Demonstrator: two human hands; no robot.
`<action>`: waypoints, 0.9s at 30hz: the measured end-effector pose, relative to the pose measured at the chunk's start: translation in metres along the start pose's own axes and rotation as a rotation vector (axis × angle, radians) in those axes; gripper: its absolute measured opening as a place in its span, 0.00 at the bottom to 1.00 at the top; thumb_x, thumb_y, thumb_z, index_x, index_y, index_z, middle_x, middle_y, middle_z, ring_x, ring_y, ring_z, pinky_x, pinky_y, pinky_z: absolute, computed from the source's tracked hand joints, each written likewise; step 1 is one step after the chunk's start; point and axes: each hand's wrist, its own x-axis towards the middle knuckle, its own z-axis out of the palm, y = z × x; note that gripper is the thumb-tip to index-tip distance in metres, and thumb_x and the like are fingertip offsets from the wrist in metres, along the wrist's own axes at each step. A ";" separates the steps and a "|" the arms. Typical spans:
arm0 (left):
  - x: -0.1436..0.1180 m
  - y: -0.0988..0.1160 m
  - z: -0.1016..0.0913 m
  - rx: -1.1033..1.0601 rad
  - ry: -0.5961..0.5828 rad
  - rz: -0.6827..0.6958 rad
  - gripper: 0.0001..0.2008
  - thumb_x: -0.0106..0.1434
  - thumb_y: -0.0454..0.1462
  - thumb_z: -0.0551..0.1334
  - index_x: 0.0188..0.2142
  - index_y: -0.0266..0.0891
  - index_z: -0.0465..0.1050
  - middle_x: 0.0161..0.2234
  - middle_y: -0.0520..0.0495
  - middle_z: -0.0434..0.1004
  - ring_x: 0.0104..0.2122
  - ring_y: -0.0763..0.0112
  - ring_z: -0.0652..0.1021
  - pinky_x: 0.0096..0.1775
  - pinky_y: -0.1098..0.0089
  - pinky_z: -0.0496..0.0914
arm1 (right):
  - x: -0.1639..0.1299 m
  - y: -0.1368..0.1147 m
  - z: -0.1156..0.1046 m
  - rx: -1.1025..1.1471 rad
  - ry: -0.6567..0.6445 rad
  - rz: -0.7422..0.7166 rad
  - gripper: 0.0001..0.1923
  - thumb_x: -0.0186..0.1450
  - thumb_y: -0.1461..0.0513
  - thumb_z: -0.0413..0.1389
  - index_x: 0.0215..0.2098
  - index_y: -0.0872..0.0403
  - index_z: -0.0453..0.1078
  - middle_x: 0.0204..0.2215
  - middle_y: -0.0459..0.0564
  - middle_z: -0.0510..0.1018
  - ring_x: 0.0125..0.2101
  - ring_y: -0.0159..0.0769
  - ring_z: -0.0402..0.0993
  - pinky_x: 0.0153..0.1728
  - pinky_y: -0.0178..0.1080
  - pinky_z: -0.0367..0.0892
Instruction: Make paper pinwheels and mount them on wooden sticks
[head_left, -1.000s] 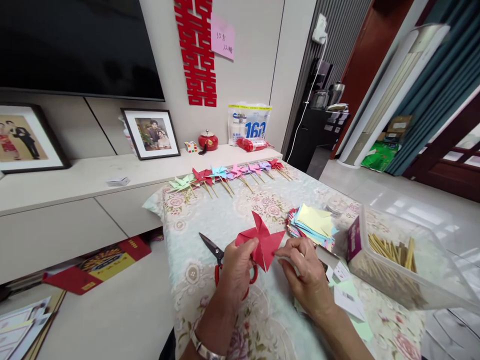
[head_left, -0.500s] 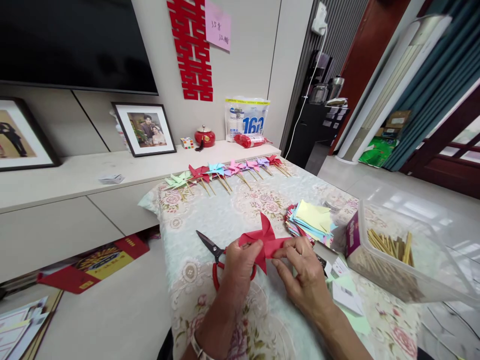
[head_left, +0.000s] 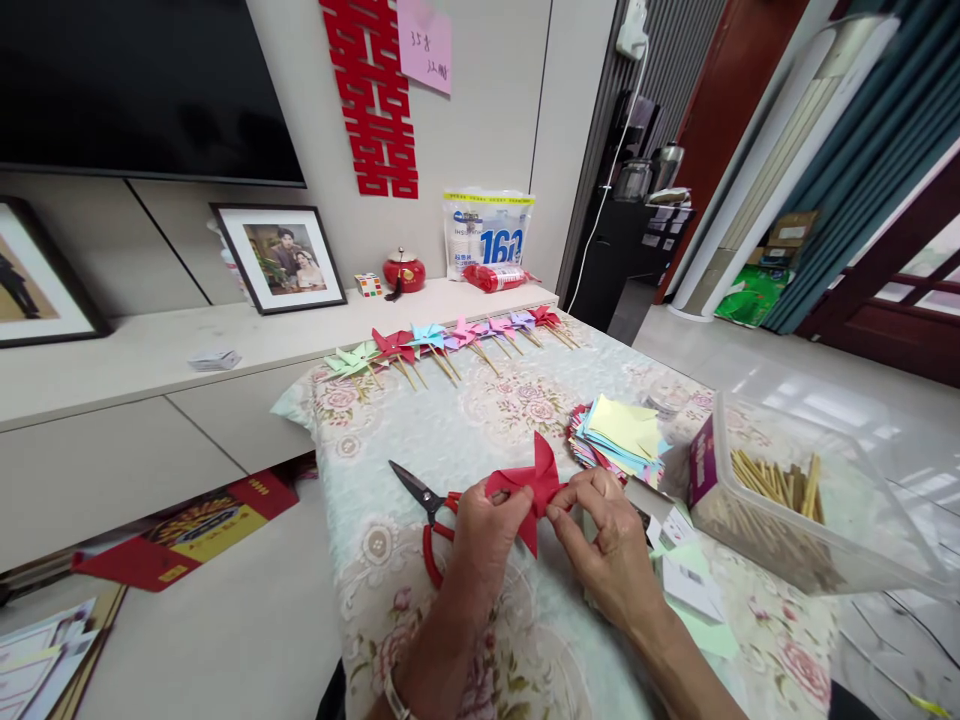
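Observation:
A red paper pinwheel (head_left: pixel 543 470) is held above the floral tablecloth between my two hands. My left hand (head_left: pixel 491 525) pinches its left side, thumb on the front near the centre. On the opposite side, my right hand (head_left: pixel 600 520) grips the right blade between thumb and fingers. No stick shows on this pinwheel. Scissors (head_left: pixel 429 498) with red handles lie open on the cloth just left of my left hand. Beyond my right hand sits a stack of coloured paper pieces (head_left: pixel 619 432), yellow on top.
Finished pinwheels on sticks (head_left: pixel 427 340) line the table's far edge. At the right stands a clear plastic box (head_left: pixel 757 535) of thin wooden sticks. Small white boxes (head_left: pixel 688 585) lie beside my right forearm. A white cabinet (head_left: pixel 225 360) runs behind the table.
My right hand has moved slightly left, towards the pinwheel's centre, and its right blade is now mostly hidden by my fingers. The camera view has shifted a little.

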 end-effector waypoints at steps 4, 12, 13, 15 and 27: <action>0.001 -0.003 0.000 -0.007 -0.019 -0.004 0.07 0.46 0.38 0.68 0.24 0.35 0.76 0.18 0.51 0.75 0.18 0.75 0.69 0.23 0.74 0.64 | 0.000 0.000 0.000 0.002 0.007 0.037 0.09 0.68 0.62 0.55 0.29 0.52 0.70 0.31 0.49 0.71 0.35 0.41 0.68 0.37 0.43 0.63; 0.007 -0.011 0.000 0.069 -0.008 -0.004 0.07 0.45 0.37 0.67 0.24 0.34 0.76 0.18 0.50 0.75 0.18 0.74 0.69 0.22 0.74 0.62 | -0.001 0.006 0.004 -0.020 0.025 0.055 0.10 0.68 0.61 0.56 0.28 0.52 0.70 0.30 0.49 0.70 0.35 0.42 0.67 0.37 0.43 0.62; 0.006 -0.011 0.000 0.072 -0.013 -0.004 0.07 0.46 0.37 0.67 0.24 0.34 0.76 0.18 0.50 0.75 0.17 0.74 0.69 0.22 0.74 0.62 | -0.002 0.007 0.005 -0.024 0.031 0.053 0.10 0.68 0.60 0.56 0.28 0.52 0.70 0.30 0.49 0.70 0.35 0.42 0.67 0.37 0.43 0.62; 0.006 -0.012 -0.001 0.068 -0.034 0.004 0.06 0.47 0.37 0.66 0.23 0.34 0.75 0.17 0.51 0.74 0.17 0.75 0.68 0.22 0.74 0.61 | -0.002 0.009 0.006 -0.029 0.037 0.055 0.10 0.68 0.60 0.56 0.28 0.52 0.70 0.30 0.49 0.70 0.35 0.42 0.67 0.37 0.43 0.61; 0.004 -0.020 -0.002 -0.027 -0.076 0.061 0.07 0.47 0.36 0.70 0.25 0.34 0.77 0.19 0.51 0.75 0.19 0.74 0.70 0.24 0.74 0.64 | -0.003 0.011 0.009 -0.021 0.033 0.092 0.13 0.69 0.57 0.55 0.27 0.52 0.70 0.29 0.49 0.71 0.35 0.42 0.67 0.37 0.44 0.62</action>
